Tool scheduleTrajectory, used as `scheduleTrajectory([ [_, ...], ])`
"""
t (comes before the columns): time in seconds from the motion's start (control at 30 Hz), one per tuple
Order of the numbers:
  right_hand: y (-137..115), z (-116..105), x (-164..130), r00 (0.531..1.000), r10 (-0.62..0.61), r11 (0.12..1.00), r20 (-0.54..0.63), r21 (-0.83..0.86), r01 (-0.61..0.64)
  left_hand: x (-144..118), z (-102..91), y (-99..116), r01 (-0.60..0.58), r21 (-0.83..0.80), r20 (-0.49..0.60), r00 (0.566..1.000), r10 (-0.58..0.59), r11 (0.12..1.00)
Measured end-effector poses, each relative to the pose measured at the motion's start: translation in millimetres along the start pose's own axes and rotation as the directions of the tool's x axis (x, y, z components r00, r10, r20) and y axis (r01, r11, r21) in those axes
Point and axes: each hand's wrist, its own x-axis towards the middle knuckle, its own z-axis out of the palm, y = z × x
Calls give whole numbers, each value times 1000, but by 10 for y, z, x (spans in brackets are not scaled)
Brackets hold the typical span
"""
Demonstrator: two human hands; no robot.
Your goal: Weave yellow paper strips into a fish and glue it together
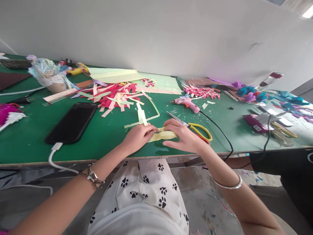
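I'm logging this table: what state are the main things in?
Yellow strip: curved, between left hand and right hand
Phone: dark, cable plugged in
Pink glue gun: lying down, unheld
Scissors: lying unheld; open or shut unclear
Red and pink strips: cut, piled loosely
Pale sheets: overlapping

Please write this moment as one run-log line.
left hand: on yellow paper strip | right hand: open at same strip | nearby: scissors, pink glue gun

I count one black phone (72,124) left of my fingers (152,128), one pair of scissors (187,124) just right of them and one pink glue gun (187,102) beyond, but can't number the pale yellow strips (160,136) at my fingertips or the red strips (114,94) farther out.
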Motion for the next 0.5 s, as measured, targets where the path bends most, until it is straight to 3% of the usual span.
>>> scheduleTrajectory([
  [0.2,34,18,-19,999,45,998,-8,-34,-45,8,-65,44,69,-183,34,997,-63,981],
  [0.5,110,69,-83,993,92,994,-68,60,-88,-17,-110,45,104,-168,44,994,-98,980],
])
